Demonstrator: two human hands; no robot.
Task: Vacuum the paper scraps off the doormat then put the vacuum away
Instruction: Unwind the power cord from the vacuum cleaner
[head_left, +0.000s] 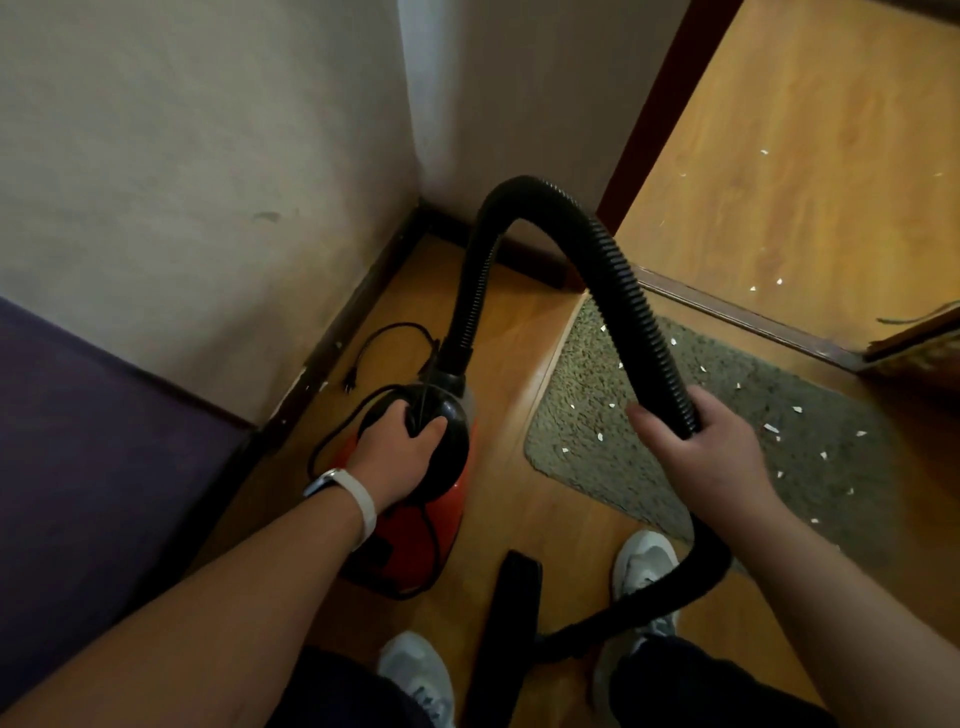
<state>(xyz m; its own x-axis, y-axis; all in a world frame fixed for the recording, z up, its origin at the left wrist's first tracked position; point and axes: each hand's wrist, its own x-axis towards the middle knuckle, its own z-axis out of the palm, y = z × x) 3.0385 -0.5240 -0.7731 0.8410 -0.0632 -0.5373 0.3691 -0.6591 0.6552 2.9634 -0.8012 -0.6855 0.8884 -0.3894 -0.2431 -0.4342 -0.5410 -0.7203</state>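
Observation:
A red and black vacuum (415, 525) stands on the wooden floor near the wall corner. My left hand (400, 441) grips the black handle on top of it. Its black ribbed hose (613, 280) arches up from the body and comes down to my right hand (701, 447), which is curled round it. The black nozzle (511, 603) lies on the floor between my shoes. The grey-green doormat (597, 467) lies right of the vacuum, with several white paper scraps (770, 427) scattered over it.
The vacuum's power cord with its plug (349, 383) lies loose by the skirting board. A purple surface (93, 467) fills the left. Past a threshold (737, 312), more scraps (778, 281) lie on the wooden floor. My shoes (644, 566) stand at the mat's near edge.

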